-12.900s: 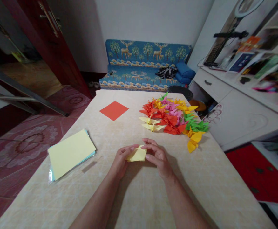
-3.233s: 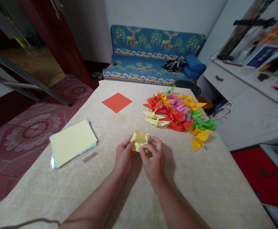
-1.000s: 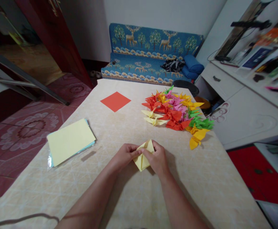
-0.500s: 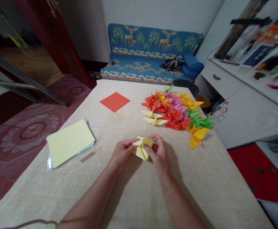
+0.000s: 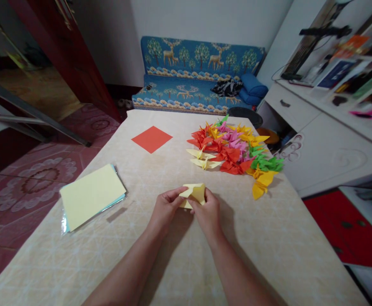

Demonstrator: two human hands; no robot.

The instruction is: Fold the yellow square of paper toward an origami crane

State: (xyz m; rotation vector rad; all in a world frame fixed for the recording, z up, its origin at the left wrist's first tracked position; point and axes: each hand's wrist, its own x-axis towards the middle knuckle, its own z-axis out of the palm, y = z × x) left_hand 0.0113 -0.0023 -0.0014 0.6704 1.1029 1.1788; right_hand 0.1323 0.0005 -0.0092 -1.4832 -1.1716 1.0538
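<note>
Wall: plain white (image 5: 205,17), evenly lit.
Sofa: blue, printed with deer and trees (image 5: 198,72), against the far wall; a dark bundle and blue cushions at its right end.
Door: dark red wood (image 5: 61,55), standing open at left.
Floor: red tiles with floral medallions (image 5: 42,174).
Table: beige, marbled top (image 5: 268,238).
Cabinet: white, with drawer (image 5: 316,140), at right; cluttered shelves above.
</note>
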